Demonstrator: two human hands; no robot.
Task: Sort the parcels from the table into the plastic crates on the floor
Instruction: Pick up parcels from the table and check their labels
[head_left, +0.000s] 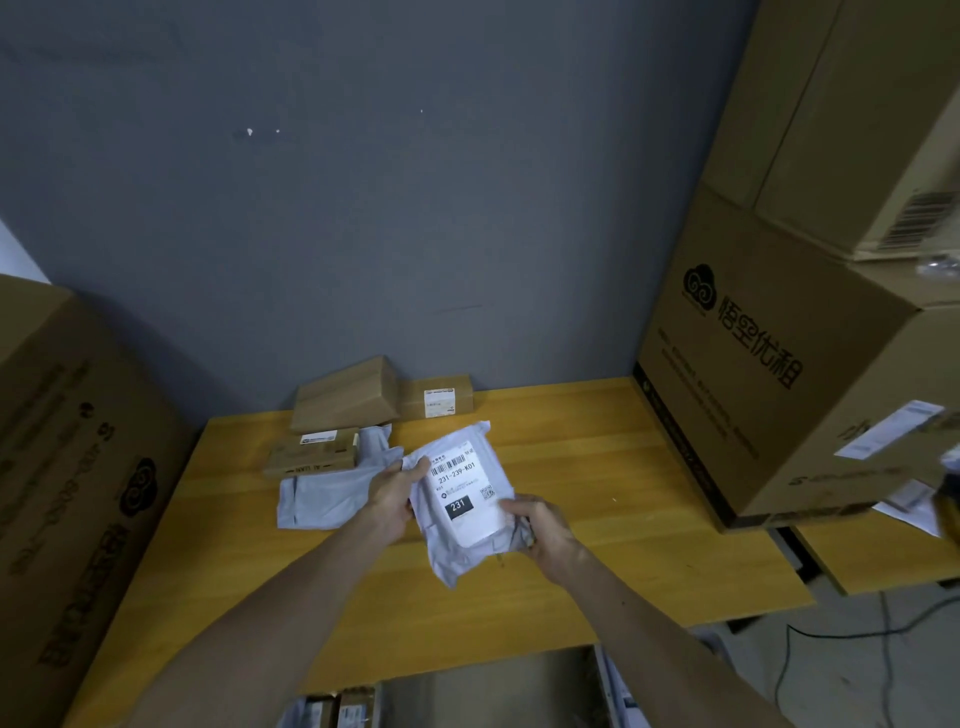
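Two hands hold one parcel (462, 540) at centre frame, over the yellow table (597, 467): our left hand (392, 496) curls round its left edge, our right hand (540, 525) grips the lower right corner. We appear to be reading its label (460, 486); next comes choosing the matching crate. White, crumpled plastic, marked 231.

Tall carton (769, 364) walls table's (597, 467) right; parcels (337, 415) crowd back-left; front bare.

The label (460, 491) on the grey parcel (451, 564) reads "231-239-K01", with "231" in a black box. The large carton (769, 395) at right seems to read "悟空优租".
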